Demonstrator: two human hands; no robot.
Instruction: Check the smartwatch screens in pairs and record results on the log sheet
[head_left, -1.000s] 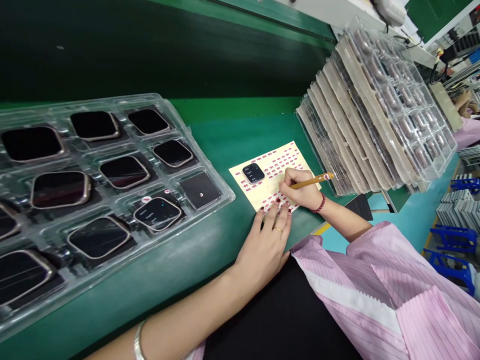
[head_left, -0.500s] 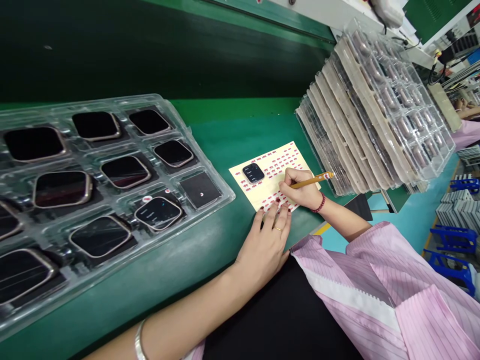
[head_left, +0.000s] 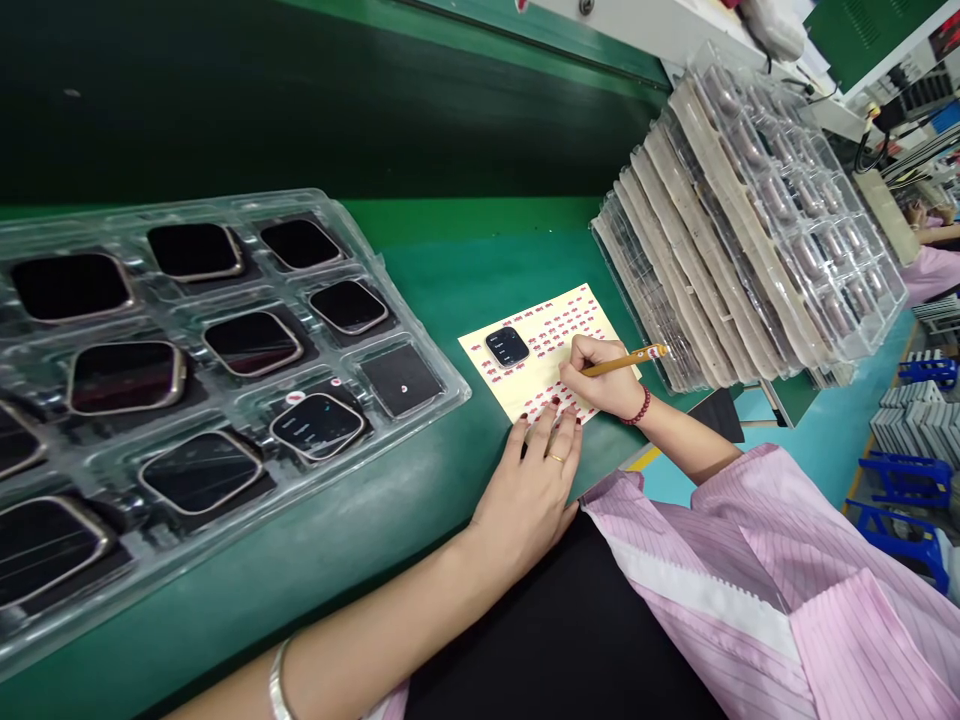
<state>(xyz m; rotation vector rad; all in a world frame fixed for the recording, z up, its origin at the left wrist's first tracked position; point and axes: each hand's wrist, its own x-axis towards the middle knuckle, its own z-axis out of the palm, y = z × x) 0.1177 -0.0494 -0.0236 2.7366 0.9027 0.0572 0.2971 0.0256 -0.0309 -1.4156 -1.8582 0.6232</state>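
Note:
My right hand [head_left: 602,377] grips a yellow-brown pen [head_left: 628,358], its tip hidden by the fingers over a pale yellow sheet [head_left: 537,374] of small red stickers. Flat on the sheet's near edge lies my left hand [head_left: 529,490], fingers stretched out. A square smartwatch [head_left: 507,346] with a lit screen rests on the sheet's left part. To the left, a clear plastic tray [head_left: 420,405] holds several watches in its pockets. One watch [head_left: 317,426] there has a lit screen and a small sticker beside it; the pocket at the tray's right corner [head_left: 402,380] shows only a dark pad.
A tall, leaning stack of plastic trays [head_left: 739,230] stands on the right of the green bench [head_left: 450,260]. Blue stools [head_left: 907,475] are on the floor at far right. Another person's pink sleeve [head_left: 930,270] shows at the right edge.
Both hands, the pen and the watches stay in nearly the same place. The view has shifted very slightly, and the other person's arm at the far right has moved a little.

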